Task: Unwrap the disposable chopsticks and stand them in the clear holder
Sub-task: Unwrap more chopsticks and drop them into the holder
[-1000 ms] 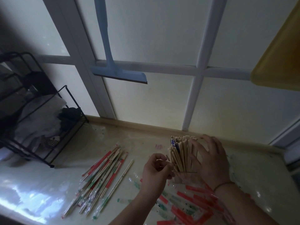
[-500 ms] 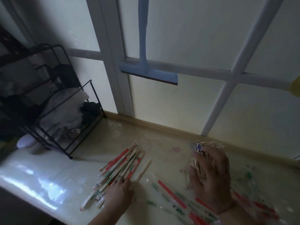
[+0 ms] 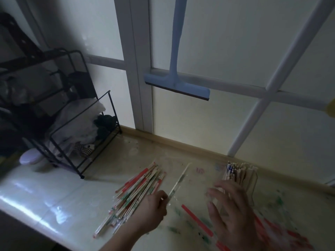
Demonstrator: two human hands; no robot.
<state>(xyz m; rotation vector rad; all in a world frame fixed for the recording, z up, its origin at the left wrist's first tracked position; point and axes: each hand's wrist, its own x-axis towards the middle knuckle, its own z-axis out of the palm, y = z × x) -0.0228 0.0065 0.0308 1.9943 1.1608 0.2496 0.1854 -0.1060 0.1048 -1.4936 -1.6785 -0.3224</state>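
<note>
Dim counter: clear holder (image 3: 252, 180) nearly full, wrapped chopsticks pile (image 3: 137, 192) remains. Left hand (image 3: 152, 209) pinches one wrapped pair (image 3: 178, 180); right hand (image 3: 233, 211) released, fingers spread.

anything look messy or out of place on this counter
Yes: empty wrappers lie strewn flat across the counter near the right hand, and green and red smudges mark the surface. The clear holder stands upright.

Wrapped chopsticks (image 3: 139, 192) left of full holder (image 3: 241, 178)
</note>
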